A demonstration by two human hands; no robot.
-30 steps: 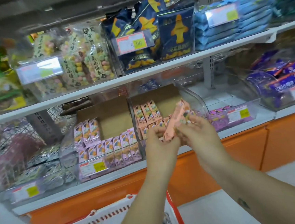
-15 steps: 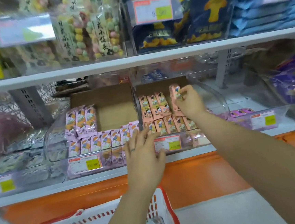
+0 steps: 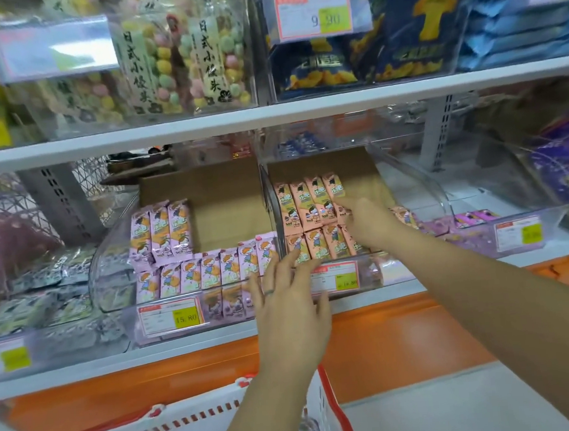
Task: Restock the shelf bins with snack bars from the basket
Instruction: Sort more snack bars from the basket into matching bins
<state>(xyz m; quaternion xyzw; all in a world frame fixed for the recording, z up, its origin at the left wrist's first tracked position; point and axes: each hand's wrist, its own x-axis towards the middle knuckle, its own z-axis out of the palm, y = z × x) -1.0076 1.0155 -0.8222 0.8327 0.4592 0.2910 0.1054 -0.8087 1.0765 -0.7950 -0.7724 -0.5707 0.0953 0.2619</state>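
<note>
Right hand (image 3: 368, 223) inside clear plastic shelf bin (image 3: 421, 182), fingertips on rightmost of salmon-pink wrapped snack bars (image 3: 309, 202), back row; grip unclear. Left hand (image 3: 289, 304) flat, fingers spread, empty, at bin front. Red-and-white plastic basket (image 3: 178, 427) below. Bars likely light, slippery, crushable; pinch long edges.

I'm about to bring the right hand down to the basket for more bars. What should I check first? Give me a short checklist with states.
1. Rightmost orange bar upright and in line with its back row: ok.
2. Right hand clear of that bar: not ok, a fingertip touches it; whether it grips the bar, cannot tell.
3. Left hand free: ok, open, holding nothing, in front of the orange bin.
4. Room in the back row: ok, bare cardboard shows beside the bars.
5. Bars in the basket: cannot tell, its inside is mostly out of view.
</note>
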